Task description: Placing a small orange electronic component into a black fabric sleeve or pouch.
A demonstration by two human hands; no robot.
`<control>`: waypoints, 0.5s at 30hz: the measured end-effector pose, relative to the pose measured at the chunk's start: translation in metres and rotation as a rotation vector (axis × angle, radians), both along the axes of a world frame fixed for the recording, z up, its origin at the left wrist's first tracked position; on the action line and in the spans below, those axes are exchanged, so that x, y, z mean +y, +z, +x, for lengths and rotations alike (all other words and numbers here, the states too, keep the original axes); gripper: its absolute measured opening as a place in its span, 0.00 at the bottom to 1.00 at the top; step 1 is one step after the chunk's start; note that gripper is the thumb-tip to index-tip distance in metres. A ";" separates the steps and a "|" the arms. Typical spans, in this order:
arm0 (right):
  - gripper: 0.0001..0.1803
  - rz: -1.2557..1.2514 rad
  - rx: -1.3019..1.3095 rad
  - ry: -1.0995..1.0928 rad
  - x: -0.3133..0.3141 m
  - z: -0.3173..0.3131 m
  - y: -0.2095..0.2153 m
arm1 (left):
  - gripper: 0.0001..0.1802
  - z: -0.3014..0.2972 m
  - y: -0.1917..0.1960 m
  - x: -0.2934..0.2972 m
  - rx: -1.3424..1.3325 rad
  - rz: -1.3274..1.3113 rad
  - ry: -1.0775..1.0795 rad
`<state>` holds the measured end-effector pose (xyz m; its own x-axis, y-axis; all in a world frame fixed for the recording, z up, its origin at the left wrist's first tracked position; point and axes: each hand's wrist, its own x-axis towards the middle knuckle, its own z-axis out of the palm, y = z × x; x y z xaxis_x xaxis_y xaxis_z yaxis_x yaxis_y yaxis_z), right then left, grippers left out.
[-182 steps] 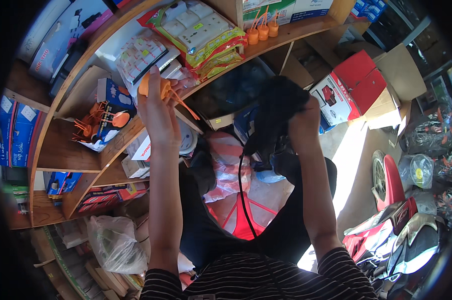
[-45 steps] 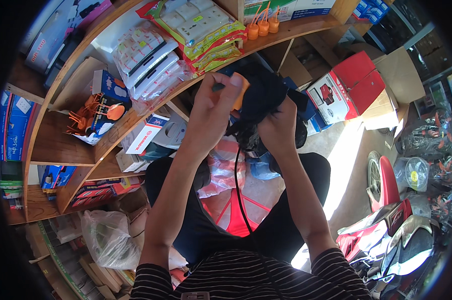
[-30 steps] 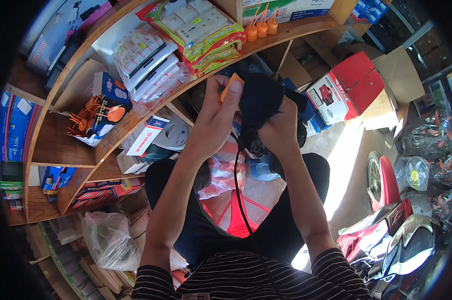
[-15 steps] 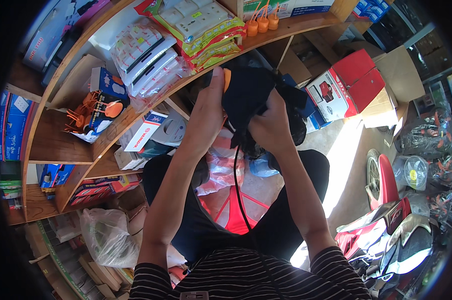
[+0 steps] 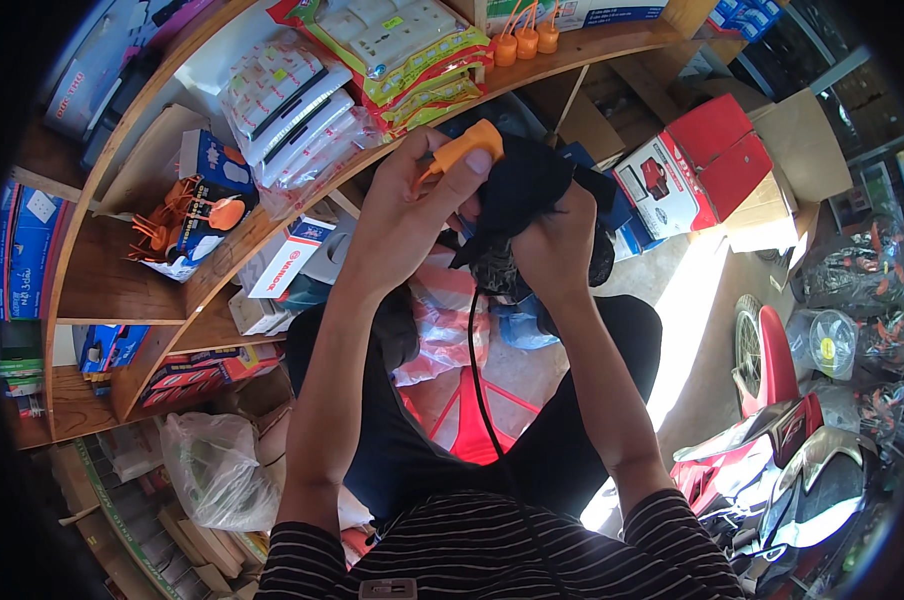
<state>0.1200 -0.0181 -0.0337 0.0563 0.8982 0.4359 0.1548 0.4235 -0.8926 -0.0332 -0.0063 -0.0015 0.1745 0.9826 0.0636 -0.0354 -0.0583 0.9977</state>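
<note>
In front of me, between my raised forearms, my left hand [image 5: 397, 225] grips an orange lamp socket [image 5: 469, 146], its thumb along the side. A thin orange wire shows by the fingers. Against the socket's right end lies a dark cloth [image 5: 530, 180], bunched up. My right hand [image 5: 560, 245] is closed on that cloth, and its fingertips are partly hidden in the folds. Below the cloth hangs a black patterned bundle [image 5: 502, 272], and a black cord [image 5: 475, 370] runs down toward my chest.
A curved wooden shelf [image 5: 212, 300] holds bagged switch plates [image 5: 292, 110], wall socket packs [image 5: 397, 50] and orange lamp sockets [image 5: 527, 43]. Red-and-white box [image 5: 687, 165] stands to the right, with a red motorbike [image 5: 762, 440] nearer. Between my knees sits a red stool [image 5: 477, 425].
My left hand has turned and shifted slightly right, bringing the orange lamp socket into plain sight. My right hand has moved a little right and down with the cloth.
</note>
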 end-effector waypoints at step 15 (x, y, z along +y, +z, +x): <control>0.08 0.037 -0.032 0.054 0.002 0.003 -0.005 | 0.28 0.007 -0.003 -0.004 0.013 -0.129 0.025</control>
